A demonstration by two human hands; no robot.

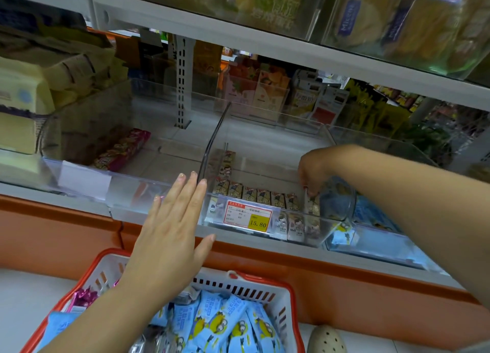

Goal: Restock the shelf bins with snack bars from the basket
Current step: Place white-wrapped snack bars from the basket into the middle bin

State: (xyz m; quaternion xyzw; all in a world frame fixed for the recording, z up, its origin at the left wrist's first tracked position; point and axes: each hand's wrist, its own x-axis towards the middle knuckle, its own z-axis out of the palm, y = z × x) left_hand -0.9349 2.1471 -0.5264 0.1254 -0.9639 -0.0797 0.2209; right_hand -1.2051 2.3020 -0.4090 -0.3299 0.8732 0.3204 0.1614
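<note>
— Started with the largest?
— Yes. Saw a white metal shelf with an orange base (265,262) running across the frame, carrying a clear plastic bin (265,161) at centre and a second clear bin (87,129) to its left.
— And lower down?
— Found a red-rimmed white plastic basket (228,286) at the bottom centre, holding blue-wrapped snack bars with yellow cartoon figures (220,323).
— Hands?
— Saw the left hand (169,233) flat, fingers straight, grasping nothing, in front of the bins' front walls. Saw the right hand (313,172) reaching into the centre bin, pinching a beige-wrapped bar (313,205) at the right end of a row of matching beige bars (254,196).
— Smaller still?
— Spotted pink-wrapped bars (122,151) in the left bin, and a red-and-yellow price tag (248,217) on the centre bin's front.
</note>
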